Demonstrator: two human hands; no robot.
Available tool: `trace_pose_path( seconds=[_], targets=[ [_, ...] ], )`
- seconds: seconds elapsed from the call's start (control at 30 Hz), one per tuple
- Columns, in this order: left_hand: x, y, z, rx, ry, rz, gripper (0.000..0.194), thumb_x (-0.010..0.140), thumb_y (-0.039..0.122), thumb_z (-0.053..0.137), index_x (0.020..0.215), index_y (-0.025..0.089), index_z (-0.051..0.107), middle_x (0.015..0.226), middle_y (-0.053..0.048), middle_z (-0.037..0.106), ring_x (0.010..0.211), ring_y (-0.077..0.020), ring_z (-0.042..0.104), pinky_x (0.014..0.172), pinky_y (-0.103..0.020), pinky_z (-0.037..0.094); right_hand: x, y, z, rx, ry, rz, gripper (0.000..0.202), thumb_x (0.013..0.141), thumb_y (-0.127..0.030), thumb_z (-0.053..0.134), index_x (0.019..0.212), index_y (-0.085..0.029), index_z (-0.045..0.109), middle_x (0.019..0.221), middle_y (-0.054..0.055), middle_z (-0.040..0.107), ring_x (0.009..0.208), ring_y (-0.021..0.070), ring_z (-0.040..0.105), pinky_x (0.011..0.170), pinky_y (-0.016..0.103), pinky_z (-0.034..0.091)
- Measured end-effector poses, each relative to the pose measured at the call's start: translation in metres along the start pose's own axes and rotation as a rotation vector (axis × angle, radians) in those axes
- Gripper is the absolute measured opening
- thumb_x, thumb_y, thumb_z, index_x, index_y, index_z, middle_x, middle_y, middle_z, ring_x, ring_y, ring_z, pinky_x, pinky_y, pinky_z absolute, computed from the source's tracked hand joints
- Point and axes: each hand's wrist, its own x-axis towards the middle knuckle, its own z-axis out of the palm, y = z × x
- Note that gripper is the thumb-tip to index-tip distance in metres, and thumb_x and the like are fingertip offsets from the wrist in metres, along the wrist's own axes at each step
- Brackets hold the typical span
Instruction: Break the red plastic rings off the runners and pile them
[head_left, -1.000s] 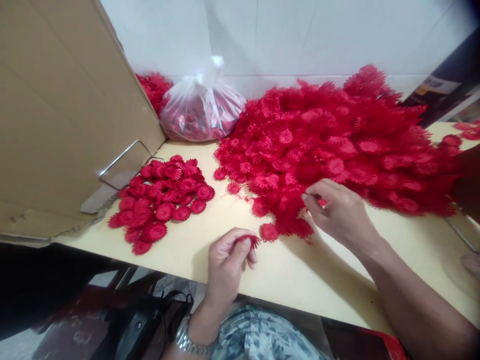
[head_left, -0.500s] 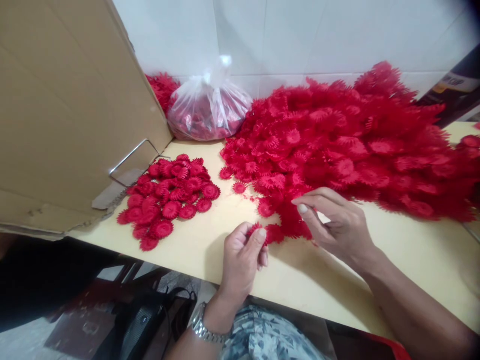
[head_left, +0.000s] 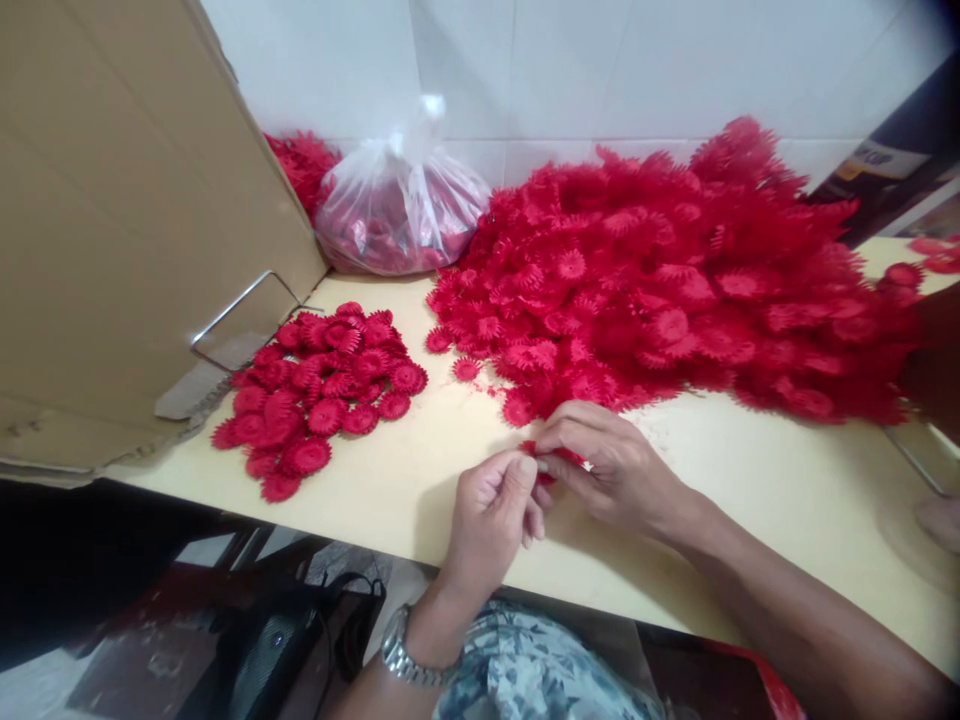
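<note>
Pinched in my left hand (head_left: 491, 515) is a red fringed flower disc (head_left: 528, 447), mostly covered by the fingers. My right hand (head_left: 611, 465) meets it from the right, its thumb and forefinger closed at the disc's edge beside my left thumb. More red shows behind the right fingers. Just beyond my hands lies a large heap of red fringed flower pieces (head_left: 675, 285). To the left, a smaller pile of rolled, toothed red discs (head_left: 322, 385) rests on the cream table (head_left: 390, 480).
A tied clear plastic bag (head_left: 405, 220) of red pieces stands against the tiled wall. A tall cardboard sheet (head_left: 135, 220) with a bent metal wire (head_left: 232, 310) borders the left. At the right edge are another person's hand (head_left: 939, 522) and a dark printed object (head_left: 889, 165).
My right hand has moved left and down, from beside the heap to the disc in my left hand. The view has shifted slightly right, and another person's hand now shows at the right edge.
</note>
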Motion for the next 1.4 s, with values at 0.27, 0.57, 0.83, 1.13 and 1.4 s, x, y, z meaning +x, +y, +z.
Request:
trace_pose_path(
  seconds=[0.27,0.57,0.83,1.13,1.4],
  targets=[
    [-0.005,-0.007,0.005,-0.194,0.032,0.052,0.029,0.083,0.038,0.054,0.069,0.013,0.061,0.054,-0.001,0.060,0.044,-0.0119,0.057,0.042,-0.023,0.047,-0.004,-0.004,0.005,0.022,0.184,0.171,0.011,0.087,-0.016,0.044,0.077,-0.018,0.049,0.064,0.000,0.055,0.055,0.0106,0.049,0.050,0.022,0.039],
    [-0.005,-0.006,0.000,-0.262,0.165,0.129,0.024,0.079,0.032,0.059,0.064,0.014,0.057,0.058,0.000,0.061,0.042,-0.0100,0.055,0.038,-0.021,0.044,-0.006,0.017,-0.013,-0.229,0.439,0.360,0.012,0.083,-0.015,0.049,0.073,-0.021,0.046,0.057,-0.003,0.048,0.045,0.0097,0.042,0.041,0.023,0.034],
    [-0.002,-0.004,-0.006,-0.101,0.132,0.107,0.017,0.081,0.031,0.058,0.082,0.014,0.063,0.053,0.001,0.061,0.047,-0.0117,0.057,0.047,-0.023,0.047,-0.001,0.013,-0.021,-0.272,0.271,0.214,0.012,0.085,-0.024,0.053,0.094,-0.019,0.060,0.092,0.009,0.062,0.082,0.0198,0.059,0.066,0.032,0.048],
    [-0.002,0.004,0.002,0.114,0.100,0.130,0.022,0.083,0.031,0.054,0.087,0.013,0.066,0.056,0.000,0.059,0.050,-0.0118,0.057,0.051,-0.023,0.050,-0.002,-0.005,0.003,0.272,0.027,0.278,0.006,0.083,-0.014,0.055,0.081,-0.016,0.060,0.076,0.003,0.061,0.069,0.0121,0.057,0.061,0.024,0.046],
    [-0.004,0.005,-0.006,0.144,0.129,0.160,0.025,0.084,0.032,0.054,0.102,0.017,0.062,0.067,0.000,0.059,0.056,-0.0106,0.056,0.053,-0.021,0.050,-0.002,-0.007,-0.003,0.205,0.103,0.298,0.014,0.086,-0.017,0.049,0.072,-0.017,0.051,0.063,-0.002,0.051,0.055,0.0079,0.047,0.051,0.020,0.037]
  ],
)
